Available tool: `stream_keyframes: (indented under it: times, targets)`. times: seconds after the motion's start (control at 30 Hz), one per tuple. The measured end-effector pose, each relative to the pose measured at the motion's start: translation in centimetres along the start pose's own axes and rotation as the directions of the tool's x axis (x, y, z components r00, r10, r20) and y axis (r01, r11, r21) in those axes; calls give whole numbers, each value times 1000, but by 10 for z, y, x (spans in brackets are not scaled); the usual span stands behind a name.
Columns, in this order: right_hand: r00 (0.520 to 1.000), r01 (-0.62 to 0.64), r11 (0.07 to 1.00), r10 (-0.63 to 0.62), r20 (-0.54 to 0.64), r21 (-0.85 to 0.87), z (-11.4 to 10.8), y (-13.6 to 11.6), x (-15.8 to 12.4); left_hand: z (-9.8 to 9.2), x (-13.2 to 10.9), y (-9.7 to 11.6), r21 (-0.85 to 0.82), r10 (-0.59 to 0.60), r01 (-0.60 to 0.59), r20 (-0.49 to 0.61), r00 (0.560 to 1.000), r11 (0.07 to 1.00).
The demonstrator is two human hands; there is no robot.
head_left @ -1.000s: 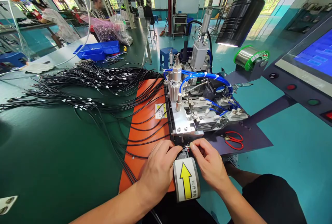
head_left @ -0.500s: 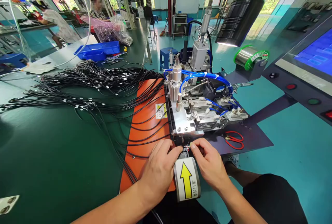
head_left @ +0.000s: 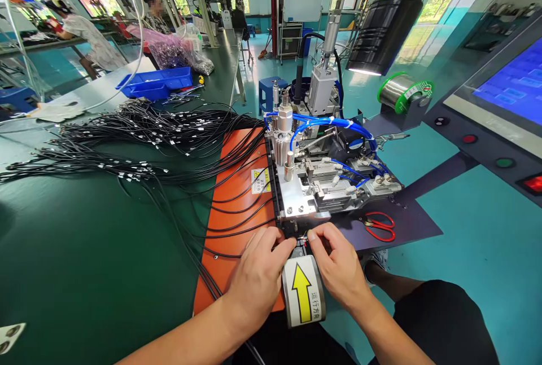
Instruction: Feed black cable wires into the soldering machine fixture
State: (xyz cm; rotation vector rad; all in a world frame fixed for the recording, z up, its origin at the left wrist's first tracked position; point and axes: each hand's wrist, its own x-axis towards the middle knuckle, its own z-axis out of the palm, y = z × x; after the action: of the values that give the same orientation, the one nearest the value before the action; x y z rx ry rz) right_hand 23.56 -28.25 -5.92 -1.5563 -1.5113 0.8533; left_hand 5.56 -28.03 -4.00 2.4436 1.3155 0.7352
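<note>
My left hand (head_left: 260, 263) is closed over the end of a black cable (head_left: 228, 255), which runs in from the left across the orange board (head_left: 237, 184). Its thumb and forefinger meet at the front edge of the machine (head_left: 296, 196). Opposite it, my right hand (head_left: 339, 260) pinches the thin coloured wires (head_left: 304, 240) at the cable's end, over a small dark fixture (head_left: 300, 250). The fingertips cover much of the wires. Just below, between both hands, is a rounded cover with a yellow arrow (head_left: 301, 291).
Several black cables (head_left: 139, 128) lie bundled on the green table (head_left: 127, 252). Red-handled scissors (head_left: 380, 226) rest right of the machine. A solder spool (head_left: 402, 94), a black lamp (head_left: 383, 32) and a button panel (head_left: 486, 145) stand further right. Two people sit at the back left.
Both hands stay at the fixture. My right fingertips have come slightly nearer the left ones, with less wire showing between them. The whole view has shifted a little.
</note>
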Motion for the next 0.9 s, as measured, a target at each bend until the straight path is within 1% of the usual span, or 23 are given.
stream_keyframes:
  times: [0.13,0.33,0.47,0.7,0.9]
  targets:
    - [999,-31,999,31,-8,-6,0,0,-3,0,-1,0,0,3,-3,9,1000,1000]
    - [999,22,999,-23,-28,-34,0,-3,-5,0,1,0,-7,4,-4,2,1000,1000]
    - [999,34,999,-36,-40,-43,1,-2,-3,-1,1,1,-5,6,-6,-5,1000,1000]
    - [999,-24,999,23,-32,-38,4,-2,-3,0,1,1,-2,5,-5,-4,1000,1000]
    - [999,-43,999,43,-29,-23,4,-3,-4,-1,0,1,8,4,-4,-3,1000,1000]
